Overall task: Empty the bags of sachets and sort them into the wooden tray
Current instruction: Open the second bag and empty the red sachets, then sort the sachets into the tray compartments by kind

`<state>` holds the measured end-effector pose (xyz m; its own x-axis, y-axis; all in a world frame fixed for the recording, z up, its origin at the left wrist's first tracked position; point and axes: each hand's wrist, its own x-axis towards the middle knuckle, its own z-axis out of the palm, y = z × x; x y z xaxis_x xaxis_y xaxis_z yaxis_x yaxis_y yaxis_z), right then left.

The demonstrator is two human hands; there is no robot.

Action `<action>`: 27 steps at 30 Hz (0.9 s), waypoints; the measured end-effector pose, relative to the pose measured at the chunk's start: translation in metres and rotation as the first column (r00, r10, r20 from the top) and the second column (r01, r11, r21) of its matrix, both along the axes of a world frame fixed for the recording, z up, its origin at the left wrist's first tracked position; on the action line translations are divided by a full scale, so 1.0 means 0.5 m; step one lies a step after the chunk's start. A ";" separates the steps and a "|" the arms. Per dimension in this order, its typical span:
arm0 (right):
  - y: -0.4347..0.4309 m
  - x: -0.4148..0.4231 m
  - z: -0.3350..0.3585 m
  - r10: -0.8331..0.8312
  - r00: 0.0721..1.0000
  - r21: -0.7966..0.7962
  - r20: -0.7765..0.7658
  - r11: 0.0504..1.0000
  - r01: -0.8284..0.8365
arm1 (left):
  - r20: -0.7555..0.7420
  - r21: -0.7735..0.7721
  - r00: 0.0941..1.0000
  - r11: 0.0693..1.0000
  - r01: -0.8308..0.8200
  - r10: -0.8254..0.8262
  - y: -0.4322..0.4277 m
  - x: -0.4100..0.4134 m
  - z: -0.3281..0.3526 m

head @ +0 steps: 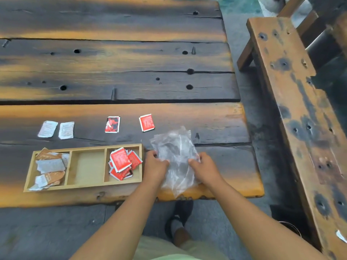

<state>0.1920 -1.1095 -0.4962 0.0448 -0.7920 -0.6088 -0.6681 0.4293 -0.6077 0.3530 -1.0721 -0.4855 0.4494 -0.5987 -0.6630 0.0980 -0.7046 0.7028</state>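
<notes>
A person's left hand (155,162) and right hand (203,166) each pinched a crumpled bundle of clear plastic bags (174,147), at the near edge of the scorched dark-and-orange plank worktop (112,76) and just right of the pale three-compartment wooden tray (87,148). Red square sachets (121,162) filled the tray's right compartment and white and orange sachets (49,166) its left; the middle one held nothing. Two white paper sachets (47,129), a red-and-black sachet (112,124) and a lone red sachet (146,122) lay loose beyond the tray. The bags looked empty. A good finish was to shake them out over the worktop, set them well aside, then sort the strays by colour.
</notes>
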 end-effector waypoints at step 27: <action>-0.009 -0.183 0.008 -0.137 0.936 -0.114 -0.324 0.988 0.105 | 0.428 0.134 0.730 0.836 0.531 -0.532 -0.089 -0.178 -0.031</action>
<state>0.1007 -1.1141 -0.4923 -0.2452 -0.8330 -0.4959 -0.7843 0.4712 -0.4037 0.2640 -1.1164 -0.5011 0.2947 -0.8264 -0.4799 -0.6048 -0.5501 0.5759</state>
